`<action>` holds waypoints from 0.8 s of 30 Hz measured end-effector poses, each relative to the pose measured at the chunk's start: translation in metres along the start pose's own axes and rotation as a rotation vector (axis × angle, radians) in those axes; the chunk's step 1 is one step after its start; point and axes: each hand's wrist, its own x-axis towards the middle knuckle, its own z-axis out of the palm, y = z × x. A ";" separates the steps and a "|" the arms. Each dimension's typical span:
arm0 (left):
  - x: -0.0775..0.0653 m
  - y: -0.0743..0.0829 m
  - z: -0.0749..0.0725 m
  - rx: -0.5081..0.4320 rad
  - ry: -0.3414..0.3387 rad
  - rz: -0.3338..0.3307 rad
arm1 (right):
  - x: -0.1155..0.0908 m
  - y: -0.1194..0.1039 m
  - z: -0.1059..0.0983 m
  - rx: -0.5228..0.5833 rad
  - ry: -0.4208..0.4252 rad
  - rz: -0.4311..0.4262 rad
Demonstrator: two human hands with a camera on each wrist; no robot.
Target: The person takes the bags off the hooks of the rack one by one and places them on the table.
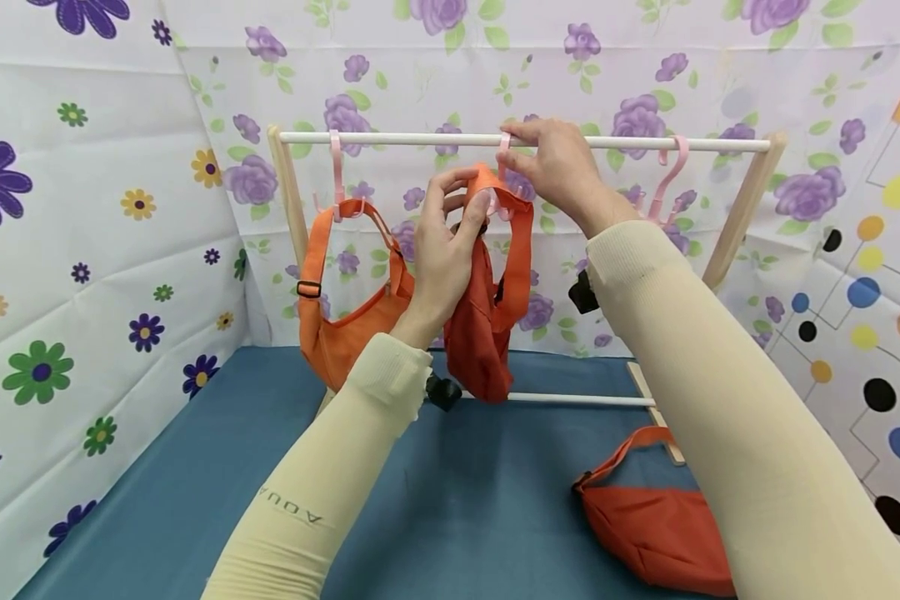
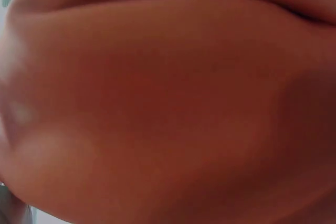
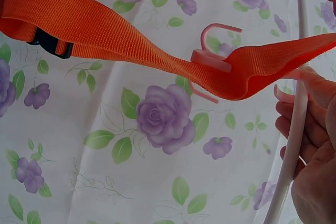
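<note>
A red bag [image 1: 477, 350] hangs below the left grip [image 1: 447, 242] pinching its strap [image 1: 520, 254], the right grip [image 1: 558, 167] holding a hook [image 1: 504, 148].

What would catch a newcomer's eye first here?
The red bag in the middle probably stands out, its orange strap held by the left fingers below the white rail. An orange bag hangs from a pink hook at left, and another red bag lies on the blue surface at lower right.
</note>
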 end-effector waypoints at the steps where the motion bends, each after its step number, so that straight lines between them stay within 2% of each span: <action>1: 0.000 0.001 0.000 -0.012 0.002 -0.001 | 0.000 0.000 0.000 -0.002 0.000 -0.002; 9: 0.001 0.005 0.000 -0.087 -0.026 0.028 | 0.002 0.001 0.001 -0.002 0.008 -0.002; 16: -0.005 0.005 -0.003 -0.109 -0.046 -0.042 | 0.001 -0.001 0.000 0.009 -0.006 0.012; 24: -0.007 0.007 -0.008 -0.123 -0.072 -0.047 | 0.000 -0.001 -0.001 0.019 -0.018 0.022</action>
